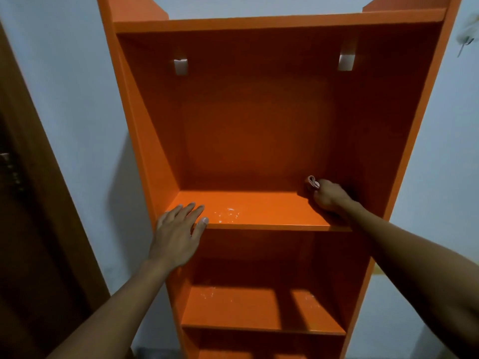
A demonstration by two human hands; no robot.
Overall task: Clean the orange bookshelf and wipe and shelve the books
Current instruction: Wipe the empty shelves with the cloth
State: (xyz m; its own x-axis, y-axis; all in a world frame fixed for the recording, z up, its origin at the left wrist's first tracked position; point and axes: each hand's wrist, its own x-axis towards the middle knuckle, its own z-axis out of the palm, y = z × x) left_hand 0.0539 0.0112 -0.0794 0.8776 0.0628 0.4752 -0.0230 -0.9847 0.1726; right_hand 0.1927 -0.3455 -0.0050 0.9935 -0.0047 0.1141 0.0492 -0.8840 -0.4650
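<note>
An orange bookshelf fills the view, standing against a pale wall. No books stand on any shelf in sight. My left hand lies flat with straight fingers on the front left corner of the upper shelf board. My right hand reaches to the back right corner of the same board and grips a small pinkish cloth, pressed against the back corner. White specks or wet glints show on the board near my left hand. The lower shelf also carries some specks.
A dark brown door stands to the left of the bookshelf. Two white brackets sit high on the back panel. Pale wall shows on both sides. A whitish object hangs on the wall at the upper right.
</note>
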